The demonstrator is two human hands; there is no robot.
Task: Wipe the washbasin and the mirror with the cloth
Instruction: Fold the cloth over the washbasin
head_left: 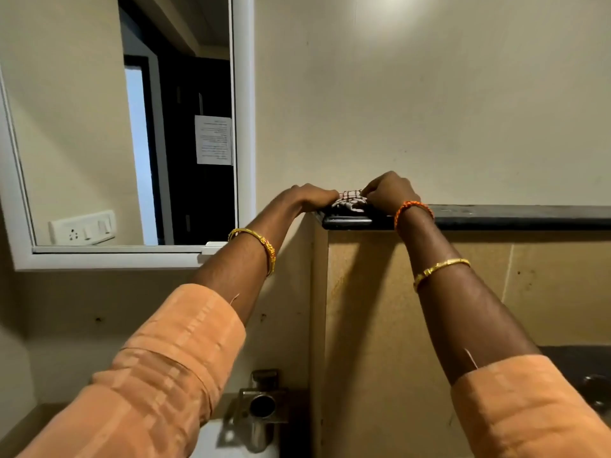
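Observation:
A checked white and dark red cloth (349, 200) lies on the left end of a dark ledge (515, 217) above a partition. My left hand (314, 196) rests on the cloth's left side with fingers curled over it. My right hand (390, 192) pinches the cloth's right side. The mirror (109, 127) in a white frame hangs on the wall at the left. A corner of the white washbasin (218, 438) shows at the bottom, under a metal tap (261, 404).
A tan partition panel (370, 325) stands below the ledge, right of the basin. The mirror reflects a switch plate (82, 228) and a dark door with a paper notice (213, 139). A dark fixture (591, 375) sits at the right edge.

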